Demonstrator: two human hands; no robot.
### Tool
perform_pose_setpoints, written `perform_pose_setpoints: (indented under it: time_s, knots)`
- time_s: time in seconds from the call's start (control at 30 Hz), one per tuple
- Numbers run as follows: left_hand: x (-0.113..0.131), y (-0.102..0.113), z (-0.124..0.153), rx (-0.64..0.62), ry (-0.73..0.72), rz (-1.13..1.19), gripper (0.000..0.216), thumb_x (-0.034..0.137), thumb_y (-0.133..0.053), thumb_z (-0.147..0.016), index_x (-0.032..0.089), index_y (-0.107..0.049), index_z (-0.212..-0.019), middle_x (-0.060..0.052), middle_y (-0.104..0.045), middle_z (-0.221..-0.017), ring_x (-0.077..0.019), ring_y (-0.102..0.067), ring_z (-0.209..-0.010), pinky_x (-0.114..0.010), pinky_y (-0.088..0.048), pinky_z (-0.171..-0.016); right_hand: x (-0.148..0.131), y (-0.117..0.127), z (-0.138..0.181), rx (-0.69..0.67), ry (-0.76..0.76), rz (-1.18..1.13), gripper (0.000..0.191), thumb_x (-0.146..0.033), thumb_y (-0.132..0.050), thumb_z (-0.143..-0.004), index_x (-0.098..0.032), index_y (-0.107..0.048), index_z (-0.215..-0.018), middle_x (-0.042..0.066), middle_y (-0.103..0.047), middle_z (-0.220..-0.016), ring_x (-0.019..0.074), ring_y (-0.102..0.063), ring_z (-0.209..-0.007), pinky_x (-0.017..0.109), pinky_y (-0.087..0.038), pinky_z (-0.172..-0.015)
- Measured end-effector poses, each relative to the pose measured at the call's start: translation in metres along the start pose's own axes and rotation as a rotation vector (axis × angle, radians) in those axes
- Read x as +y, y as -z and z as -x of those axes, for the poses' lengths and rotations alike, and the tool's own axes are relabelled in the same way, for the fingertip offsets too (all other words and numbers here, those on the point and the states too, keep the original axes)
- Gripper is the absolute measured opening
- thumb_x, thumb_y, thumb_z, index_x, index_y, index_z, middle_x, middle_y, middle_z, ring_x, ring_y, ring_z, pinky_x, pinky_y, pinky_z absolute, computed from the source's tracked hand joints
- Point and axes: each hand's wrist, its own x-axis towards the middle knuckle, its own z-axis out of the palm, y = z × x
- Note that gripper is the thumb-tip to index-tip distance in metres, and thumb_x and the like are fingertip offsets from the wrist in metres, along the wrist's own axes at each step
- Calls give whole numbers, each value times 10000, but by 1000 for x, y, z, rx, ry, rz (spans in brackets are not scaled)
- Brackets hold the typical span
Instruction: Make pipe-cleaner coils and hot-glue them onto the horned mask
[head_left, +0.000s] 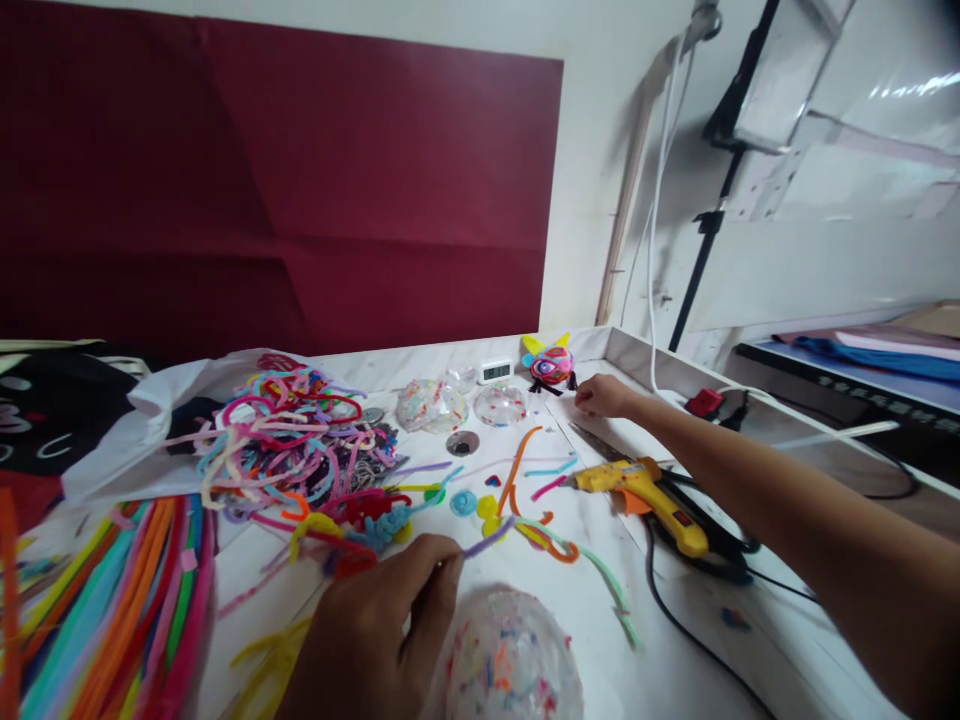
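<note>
My left hand (379, 630) is near the table's front edge, fingers pinched on a purple pipe cleaner (489, 537). Just to its right sits a clear ball filled with coloured bits (510, 660). My right hand (602, 396) reaches far across the table, fingers curled close beside a small pink and yellow craft figure (550, 364); what it holds, if anything, is too small to make out. A yellow glue gun (646, 491) lies under my right forearm, with scissors (596, 441) beside it.
A tangle of coloured pipe cleaners (289, 435) lies on a white bag, with straight bundles (120, 600) at the front left. Two clear speckled domes (431, 404) and a small white clock (495, 371) stand at the back. Black cables (690, 625) trail to the right.
</note>
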Motion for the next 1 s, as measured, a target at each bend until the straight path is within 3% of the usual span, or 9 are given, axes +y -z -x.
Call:
perform_pose_setpoints:
  time_s: [0.3,0.5,0.8,1.0]
  knots:
    - [-16,-4,-4,-24,80,-39,154,258,-502,-923,236,-629,-839,69,-648,-587,-79,-592,-456,-148,-405,-426,2,16,-15,117,-139,-536,328,-342,-588,-944,-142,-580,-1205,100,-602,-1185,206,-622,-996,401,-545,-841]
    - [-30,-17,-3,-71,186,-24,200,297,-486,-922,228,-636,-807,70,-617,-542,-83,-544,-411,-170,-368,-406,5,29,-28,184,-224,-732,358,-348,-596,-938,-129,-573,-1221,118,-589,-1209,217,-615,-1022,409,-538,-861]
    - [-37,-35,3,-94,377,55,271,374,-454,-936,236,-628,-781,62,-604,-537,-110,-574,-468,-198,-399,-467,-5,31,-64,290,-312,-661,353,-349,-593,-940,-146,-567,-1227,105,-593,-1202,216,-617,-1012,412,-545,-843]
    - [-43,-39,7,-116,382,70,254,383,-460,-936,247,-619,-791,65,-608,-557,-106,-563,-470,-199,-394,-470,-5,43,-82,234,-255,-449,291,-343,-584,-947,-152,-595,-1167,83,-617,-1139,185,-630,-940,369,-558,-794]
